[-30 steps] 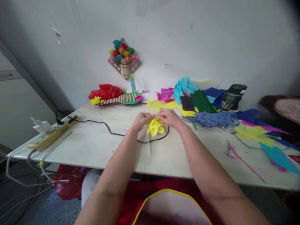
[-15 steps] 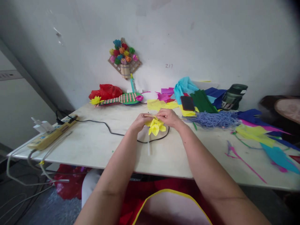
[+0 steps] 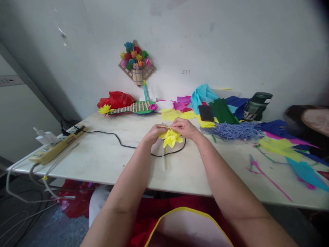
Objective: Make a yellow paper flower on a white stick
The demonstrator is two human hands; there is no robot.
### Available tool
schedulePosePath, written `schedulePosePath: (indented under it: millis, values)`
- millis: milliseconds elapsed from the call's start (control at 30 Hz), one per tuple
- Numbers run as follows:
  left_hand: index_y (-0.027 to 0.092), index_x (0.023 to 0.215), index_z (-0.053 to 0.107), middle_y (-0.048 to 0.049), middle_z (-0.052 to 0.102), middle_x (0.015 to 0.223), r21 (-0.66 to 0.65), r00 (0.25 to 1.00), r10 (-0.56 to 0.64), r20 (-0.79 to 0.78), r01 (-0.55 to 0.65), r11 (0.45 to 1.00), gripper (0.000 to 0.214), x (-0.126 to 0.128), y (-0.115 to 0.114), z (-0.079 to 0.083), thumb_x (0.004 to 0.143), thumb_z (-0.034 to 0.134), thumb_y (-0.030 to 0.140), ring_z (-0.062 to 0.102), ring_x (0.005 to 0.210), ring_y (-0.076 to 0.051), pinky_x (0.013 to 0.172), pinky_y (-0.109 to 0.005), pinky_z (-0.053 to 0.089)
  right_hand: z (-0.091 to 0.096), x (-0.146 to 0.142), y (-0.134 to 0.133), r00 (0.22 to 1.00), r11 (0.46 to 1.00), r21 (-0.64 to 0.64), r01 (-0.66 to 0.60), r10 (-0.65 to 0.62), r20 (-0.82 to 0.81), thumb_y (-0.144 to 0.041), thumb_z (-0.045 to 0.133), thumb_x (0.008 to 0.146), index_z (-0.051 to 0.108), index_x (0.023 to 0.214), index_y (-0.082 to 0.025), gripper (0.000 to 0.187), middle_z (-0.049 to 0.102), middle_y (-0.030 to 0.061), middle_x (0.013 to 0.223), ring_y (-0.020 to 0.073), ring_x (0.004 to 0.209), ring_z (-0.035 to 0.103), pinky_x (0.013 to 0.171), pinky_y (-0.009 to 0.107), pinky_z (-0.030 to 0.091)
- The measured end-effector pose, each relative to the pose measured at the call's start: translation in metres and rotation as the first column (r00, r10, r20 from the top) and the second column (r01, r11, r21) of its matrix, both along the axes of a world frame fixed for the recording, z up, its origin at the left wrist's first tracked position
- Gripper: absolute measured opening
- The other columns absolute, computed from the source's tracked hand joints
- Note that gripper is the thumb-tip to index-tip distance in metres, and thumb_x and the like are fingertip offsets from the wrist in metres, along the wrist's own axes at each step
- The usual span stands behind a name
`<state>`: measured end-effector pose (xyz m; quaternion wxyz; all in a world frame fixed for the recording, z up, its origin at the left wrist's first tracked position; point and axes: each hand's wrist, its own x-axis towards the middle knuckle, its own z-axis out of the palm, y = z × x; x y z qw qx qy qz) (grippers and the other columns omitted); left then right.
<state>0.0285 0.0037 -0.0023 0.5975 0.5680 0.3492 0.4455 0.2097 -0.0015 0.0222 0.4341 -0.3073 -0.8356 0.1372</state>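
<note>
A yellow paper flower [image 3: 170, 138] hangs between my hands over the middle of the table, its petals facing me. A thin wooden stick [image 3: 163, 126] lies across just above it. My left hand [image 3: 153, 133] is closed around the stick's left part. At the stick's other end, my right hand [image 3: 185, 128] pinches with thumb and fingers at the flower's base; the exact grip is partly hidden. Under the flower a translucent glue stick [image 3: 163, 161] rests on the table, beside a loop of black cable [image 3: 123, 146].
Left stands a power strip [image 3: 58, 145] with a plugged-in charger. Along the back lie a green paper guitar [image 3: 141, 107], a glue bottle [image 3: 146, 92], coloured crepe paper [image 3: 203, 94] and a phone [image 3: 205, 113]. Purple yarn [image 3: 232, 131] and a dark bottle [image 3: 257, 106] are at right.
My right hand has shifted slightly and its fingers have closed in nearer the flower's base. The stick is tilted a little differently; the flower has turned slightly.
</note>
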Motion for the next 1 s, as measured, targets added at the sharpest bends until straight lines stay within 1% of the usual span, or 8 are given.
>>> schedulePosePath:
  millis: [167, 267, 433, 567, 767, 1000]
  values:
    - [0.010, 0.066, 0.067, -0.0001, 0.059, 0.055, 0.025, 1.000, 0.006, 0.008, -0.006, 1.000, 0.020, 0.001, -0.003, 0.005, 0.051, 0.068, 0.022, 0.051, 0.051, -0.010, 0.051, -0.022, 0.036, 0.002, -0.001, -0.001, 0.999, 1.000, 0.002, -0.011, 0.011, -0.036, -0.020, 0.061, 0.076, 0.074, 0.077, -0.020, 0.013, 0.059, 0.0038, 0.075, 0.0124, 0.070, 0.056, 0.060, 0.024, 0.044]
    - [0.009, 0.066, 0.067, 0.0005, 0.057, 0.052, 0.019, 1.000, -0.011, 0.017, 0.011, 1.000, 0.020, 0.001, -0.005, 0.009, 0.051, 0.068, 0.022, 0.047, 0.047, -0.009, 0.047, -0.021, 0.032, 0.004, -0.002, -0.003, 0.998, 1.000, 0.013, -0.022, 0.022, -0.057, -0.021, 0.060, 0.077, 0.074, 0.077, -0.020, 0.014, 0.058, 0.0041, 0.077, 0.0131, 0.072, 0.056, 0.062, 0.025, 0.045]
    - [0.010, 0.070, 0.067, -0.0017, 0.061, 0.059, -0.006, 0.993, -0.043, 0.114, 0.044, 0.999, 0.023, 0.004, -0.005, 0.010, 0.050, 0.066, 0.020, 0.054, 0.053, -0.012, 0.053, -0.023, 0.037, 0.007, -0.003, -0.005, 0.997, 0.999, 0.017, -0.040, 0.041, -0.068, -0.020, 0.060, 0.077, 0.074, 0.079, -0.020, 0.015, 0.057, 0.0042, 0.080, 0.0131, 0.075, 0.056, 0.064, 0.026, 0.046]
    - [0.009, 0.067, 0.066, -0.0033, 0.063, 0.060, -0.028, 0.991, -0.052, 0.120, 0.056, 0.998, 0.019, 0.003, -0.004, 0.009, 0.050, 0.063, 0.018, 0.055, 0.054, -0.013, 0.054, -0.025, 0.039, 0.008, -0.004, -0.006, 0.998, 0.999, 0.019, -0.042, 0.043, -0.052, -0.019, 0.059, 0.078, 0.074, 0.081, -0.021, 0.016, 0.057, 0.0036, 0.081, 0.0124, 0.075, 0.056, 0.064, 0.025, 0.046]
    - [0.010, 0.066, 0.066, -0.0018, 0.061, 0.057, -0.016, 0.995, -0.008, 0.102, 0.010, 1.000, 0.018, 0.001, -0.003, 0.007, 0.051, 0.064, 0.019, 0.054, 0.054, -0.013, 0.054, -0.025, 0.038, 0.008, -0.003, -0.006, 1.000, 0.997, 0.073, -0.020, 0.019, 0.024, -0.015, 0.056, 0.079, 0.074, 0.083, -0.020, 0.019, 0.057, 0.0046, 0.082, 0.0127, 0.075, 0.056, 0.065, 0.026, 0.047]
    - [0.010, 0.063, 0.064, -0.0005, 0.059, 0.056, 0.000, 0.997, 0.022, 0.081, -0.022, 1.000, 0.015, 0.000, 0.000, 0.004, 0.051, 0.066, 0.019, 0.053, 0.052, -0.011, 0.053, -0.023, 0.037, 0.006, -0.002, -0.003, 0.981, 0.979, 0.200, 0.038, -0.074, 0.178, -0.011, 0.052, 0.079, 0.073, 0.087, -0.018, 0.024, 0.060, 0.0066, 0.087, 0.0155, 0.080, 0.058, 0.071, 0.028, 0.048]
